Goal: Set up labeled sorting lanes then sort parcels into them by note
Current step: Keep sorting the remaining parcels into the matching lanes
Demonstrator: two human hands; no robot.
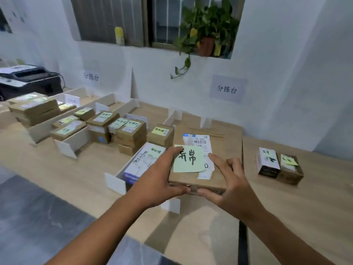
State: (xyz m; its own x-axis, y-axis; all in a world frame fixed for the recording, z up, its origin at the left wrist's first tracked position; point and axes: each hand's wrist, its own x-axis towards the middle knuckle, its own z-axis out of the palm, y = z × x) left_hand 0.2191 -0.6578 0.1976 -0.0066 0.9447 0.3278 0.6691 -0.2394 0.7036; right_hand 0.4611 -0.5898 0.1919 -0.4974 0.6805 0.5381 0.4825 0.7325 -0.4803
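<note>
Brown parcel (219, 150) with green note (188, 159), gripped in fingers (172, 151) of left hand (158, 180) and right hand (229, 180), seemingly lifted.

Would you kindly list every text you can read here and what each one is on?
"分拣台": wall sign.
"异常": green sticky note on the held parcel.
"P5 087": its shipping label.
Notes on the other parcels: too blurred to read.
</note>
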